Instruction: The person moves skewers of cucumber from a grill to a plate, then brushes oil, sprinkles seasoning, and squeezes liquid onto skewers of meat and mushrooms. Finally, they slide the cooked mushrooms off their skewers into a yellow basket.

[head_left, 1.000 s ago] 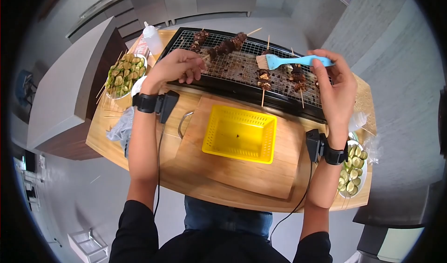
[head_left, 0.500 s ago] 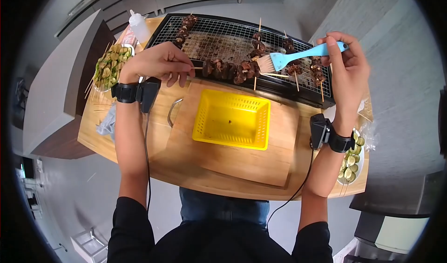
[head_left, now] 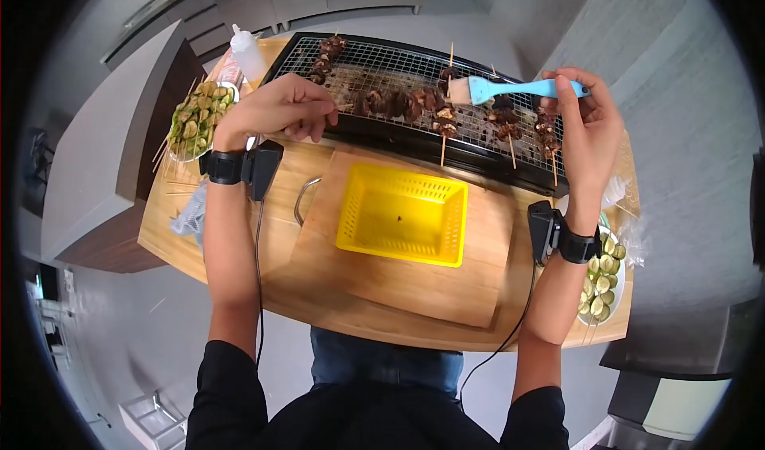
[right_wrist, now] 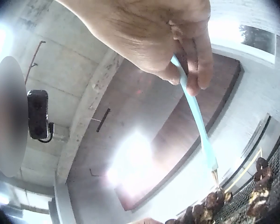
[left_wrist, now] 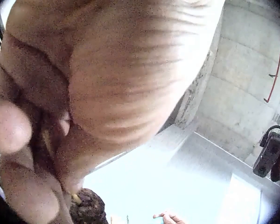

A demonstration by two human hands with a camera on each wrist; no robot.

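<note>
In the head view my left hand (head_left: 275, 109) pinches the stick end of a meat skewer (head_left: 394, 103), held level across the grill (head_left: 358, 135). My right hand (head_left: 591, 127) grips a light blue brush (head_left: 522, 88) by the handle; its pale bristles are by the skewer's right end, over an upright-lying skewer (head_left: 448, 123). The left wrist view has my left hand (left_wrist: 112, 79) with curled fingers and browned meat (left_wrist: 89, 207) beyond. In the right wrist view my right hand (right_wrist: 154, 37) holds the brush (right_wrist: 196, 112), bristles close to the meat (right_wrist: 213, 200).
More skewers (head_left: 504, 119) lie on the grate at both sides. Nearer stands a yellow basket (head_left: 402, 255) on a wooden board (head_left: 319, 251). Plates of vegetable skewers (head_left: 201, 119) flank the grill left and right. A squeeze bottle (head_left: 247, 56) and a grey cloth (head_left: 190, 215) are at left.
The held skewer swung from a slant at the back to level near the grill's front, then shifted slightly back. The brush followed it, dipping forward and then returning. The head view shifted too.
</note>
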